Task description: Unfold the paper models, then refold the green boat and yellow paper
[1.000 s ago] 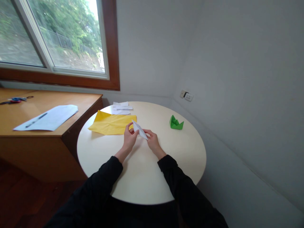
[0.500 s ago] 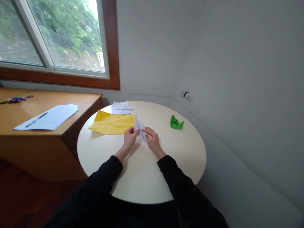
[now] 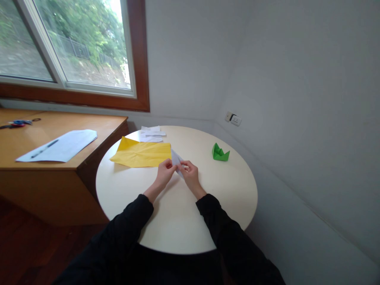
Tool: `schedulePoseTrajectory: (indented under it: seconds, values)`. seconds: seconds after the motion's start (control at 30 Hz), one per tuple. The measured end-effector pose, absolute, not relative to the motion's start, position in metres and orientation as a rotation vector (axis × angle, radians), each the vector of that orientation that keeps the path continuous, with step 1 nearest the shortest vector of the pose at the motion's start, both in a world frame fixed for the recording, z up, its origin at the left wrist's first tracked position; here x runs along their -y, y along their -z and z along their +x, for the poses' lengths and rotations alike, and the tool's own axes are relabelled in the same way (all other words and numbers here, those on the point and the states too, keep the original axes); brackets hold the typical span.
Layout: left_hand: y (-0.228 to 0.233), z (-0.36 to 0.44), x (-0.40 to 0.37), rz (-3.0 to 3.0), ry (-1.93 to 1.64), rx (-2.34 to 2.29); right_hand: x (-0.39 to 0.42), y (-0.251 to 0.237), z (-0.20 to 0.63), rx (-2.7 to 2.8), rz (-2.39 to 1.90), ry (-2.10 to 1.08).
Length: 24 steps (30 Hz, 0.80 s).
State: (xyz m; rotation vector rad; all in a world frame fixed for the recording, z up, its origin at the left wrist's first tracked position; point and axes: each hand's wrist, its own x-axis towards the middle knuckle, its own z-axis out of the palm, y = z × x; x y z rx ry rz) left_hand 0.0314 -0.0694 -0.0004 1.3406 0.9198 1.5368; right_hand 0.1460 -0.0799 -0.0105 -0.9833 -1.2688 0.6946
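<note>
Both hands pinch a small white folded paper (image 3: 177, 159) over the middle of the round tabletop (image 3: 178, 221), near the yellow sheet's (image 3: 141, 153) right edge. The left hand (image 3: 165, 171) and right hand (image 3: 190, 174) seem mid-crease; next calls for firm, aligned pressing.

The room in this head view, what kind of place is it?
Probably a home or office corner used for paper folding: a round table under a window, a wooden desk with paper and pen, a wall socket.
</note>
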Motion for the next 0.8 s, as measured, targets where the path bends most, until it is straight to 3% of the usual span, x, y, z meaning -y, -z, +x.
schedulePoseTrajectory:
  seconds: [0.8]
  values:
    - [0.0043,0.0293,0.0680,1.313,-1.515,-0.981,0.0767,0.0120,0.1491,1.121,-1.020,-0.706]
